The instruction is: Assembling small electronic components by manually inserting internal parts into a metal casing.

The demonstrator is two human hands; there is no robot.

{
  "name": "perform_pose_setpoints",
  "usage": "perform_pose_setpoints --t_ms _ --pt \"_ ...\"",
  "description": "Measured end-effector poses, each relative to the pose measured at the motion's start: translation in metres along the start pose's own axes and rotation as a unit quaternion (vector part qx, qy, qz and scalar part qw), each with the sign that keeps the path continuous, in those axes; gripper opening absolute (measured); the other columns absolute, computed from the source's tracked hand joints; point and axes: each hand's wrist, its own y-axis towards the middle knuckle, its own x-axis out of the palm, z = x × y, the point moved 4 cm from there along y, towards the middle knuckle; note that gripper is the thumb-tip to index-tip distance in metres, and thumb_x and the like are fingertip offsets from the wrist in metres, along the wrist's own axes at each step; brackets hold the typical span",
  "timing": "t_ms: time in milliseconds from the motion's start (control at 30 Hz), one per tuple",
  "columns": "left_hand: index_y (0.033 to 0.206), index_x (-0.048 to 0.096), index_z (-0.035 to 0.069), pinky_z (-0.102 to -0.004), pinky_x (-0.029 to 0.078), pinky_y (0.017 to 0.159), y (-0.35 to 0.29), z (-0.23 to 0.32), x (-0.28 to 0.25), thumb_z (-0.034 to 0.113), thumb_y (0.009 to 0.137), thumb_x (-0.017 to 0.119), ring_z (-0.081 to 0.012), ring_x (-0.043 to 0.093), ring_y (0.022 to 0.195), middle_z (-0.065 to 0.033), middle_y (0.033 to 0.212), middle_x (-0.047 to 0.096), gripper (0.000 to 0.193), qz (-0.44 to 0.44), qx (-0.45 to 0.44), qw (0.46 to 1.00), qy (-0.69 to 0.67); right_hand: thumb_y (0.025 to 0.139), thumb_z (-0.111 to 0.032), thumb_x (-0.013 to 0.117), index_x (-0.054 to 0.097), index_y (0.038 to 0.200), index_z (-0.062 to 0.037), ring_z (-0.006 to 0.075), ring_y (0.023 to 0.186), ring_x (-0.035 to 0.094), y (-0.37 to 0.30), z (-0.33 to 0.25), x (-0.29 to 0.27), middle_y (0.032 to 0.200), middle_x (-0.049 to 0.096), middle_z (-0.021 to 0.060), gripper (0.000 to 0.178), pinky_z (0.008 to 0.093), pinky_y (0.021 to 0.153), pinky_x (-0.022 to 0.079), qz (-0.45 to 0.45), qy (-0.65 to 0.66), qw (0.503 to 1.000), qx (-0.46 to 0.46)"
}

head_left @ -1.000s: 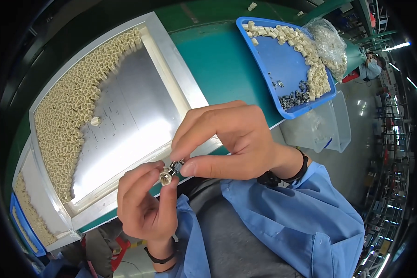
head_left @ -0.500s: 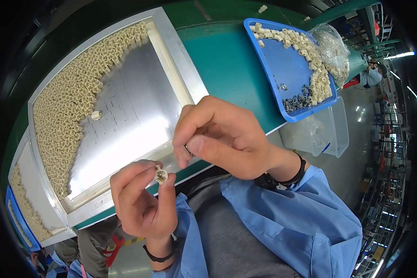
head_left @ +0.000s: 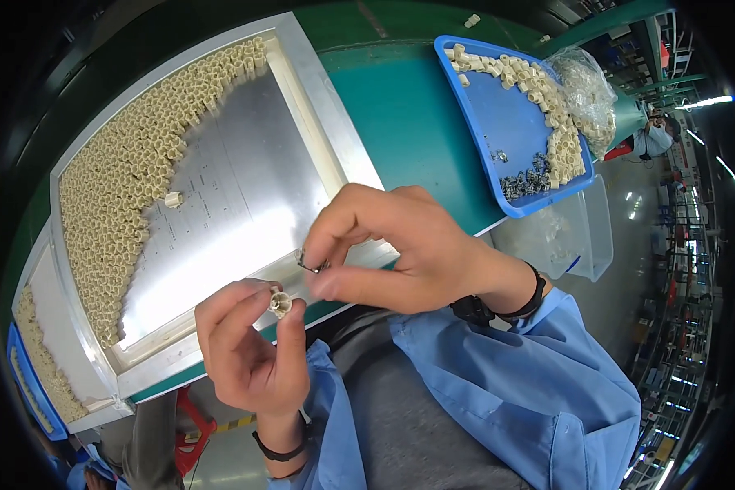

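Observation:
Between the thumb and fingers of my left hand (head_left: 256, 355), a small cream plastic sleeve (head_left: 280, 305) is pinched, its open end showing. My right hand (head_left: 400, 257) is just above and to the right of it. A small, dark, shiny metal clip (head_left: 310, 264) is held at its thumb and fingertips, apart from the sleeve; the clip's exact shape is hard to make out. Behind my hands, a metal-framed tray (head_left: 245, 171) has many similar cream sleeves (head_left: 114, 180) packed upright along its left side. One loose sleeve (head_left: 173, 199) stands off from them.
A blue tray (head_left: 498, 122) at the back right holds cream sleeves and a pile of dark metal clips (head_left: 527, 181). Beside it are a clear plastic bag (head_left: 584, 90) of parts and a translucent bin (head_left: 580, 237). A red stool (head_left: 192, 433) is at the lower left.
My right fingers have shifted left, and the metal clip now shows more between them. My left hand has barely moved with the sleeve. At lower left, more of the red stool shows.

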Motion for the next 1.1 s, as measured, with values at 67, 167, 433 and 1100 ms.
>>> perform_pose_setpoints --t_ms 67,167,433,1100 --pt "0.114 0.060 -0.007 -0.0328 0.055 0.084 0.000 0.000 0.000 -0.017 0.085 0.065 -0.0223 0.063 0.098 -0.0177 0.116 0.056 0.031 -0.010 0.002 1.000 -0.001 0.092 -0.005 0.072 0.061 0.114 0.0024 0.0147 0.070 0.069 0.001 0.000 0.001 0.081 0.071 0.0073 0.026 0.0243 0.065 0.055 -0.008 -0.012 1.000 -0.015" --pt "0.109 0.064 -0.005 -0.0320 0.053 0.080 -0.001 -0.004 0.000 -0.015 0.078 0.074 -0.0252 0.062 0.095 -0.0175 0.109 0.061 0.034 0.020 -0.018 1.000 -0.001 0.090 -0.004 0.074 0.064 0.105 0.0029 0.0139 0.063 0.066 0.001 0.003 0.002 0.079 0.073 0.0097 0.019 0.0245 0.059 0.052 0.020 -0.013 0.999 0.030" --pt "0.108 0.064 -0.005 -0.0322 0.053 0.079 0.001 -0.002 0.002 -0.013 0.077 0.075 -0.0258 0.063 0.094 -0.0173 0.108 0.061 0.034 0.021 0.025 0.998 0.062 0.083 -0.005 0.082 0.072 0.085 0.0020 0.0121 0.054 0.054 0.003 0.002 0.013 0.071 0.068 0.0088 0.013 0.0263 0.048 0.040 0.100 0.056 0.992 -0.048" --pt "0.108 0.063 -0.003 -0.0315 0.053 0.074 -0.002 0.008 0.007 -0.008 0.077 0.076 -0.0248 0.064 0.086 -0.0166 0.104 0.063 0.033 0.004 0.054 0.995 0.086 0.076 -0.011 0.088 0.070 0.082 0.0023 0.0189 0.050 0.052 0.000 0.000 0.019 0.061 0.058 0.0067 0.024 0.0300 0.046 0.039 0.129 -0.109 0.966 -0.197"
